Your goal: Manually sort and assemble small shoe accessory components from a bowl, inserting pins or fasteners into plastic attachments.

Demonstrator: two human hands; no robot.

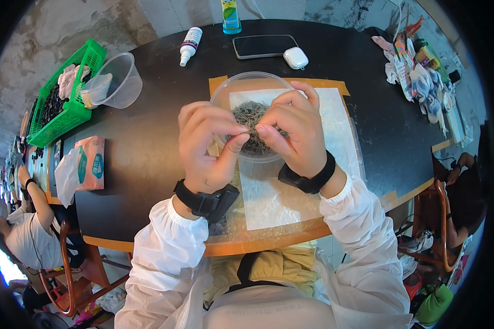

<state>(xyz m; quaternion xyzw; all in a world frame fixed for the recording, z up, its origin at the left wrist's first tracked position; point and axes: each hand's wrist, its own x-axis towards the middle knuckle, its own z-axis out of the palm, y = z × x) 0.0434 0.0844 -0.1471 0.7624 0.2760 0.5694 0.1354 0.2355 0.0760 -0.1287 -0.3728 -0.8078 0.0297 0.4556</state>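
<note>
Both hands meet over a round clear plastic tub (251, 78) heaped with thin grey metal-looking pieces (250, 112). Thumb and forefinger of my left hand (211, 140) pinch a tiny, thin piece at the tub's middle. My right hand (296, 129) closes on the same spot from the other side, its thumb and forefinger together and the other fingers curled. The piece between the fingertips is too small to name. Beneath the tub and to its right lies a white sheet (280, 192) on the dark table.
A green basket (60, 123) with black pieces and an empty clear tub (127, 88) stand left, above a tissue box (92, 164). A white bottle (191, 45), a phone (263, 46) and a white case (296, 58) lie at the back. Cloths (422, 82) pile right; people sit either side.
</note>
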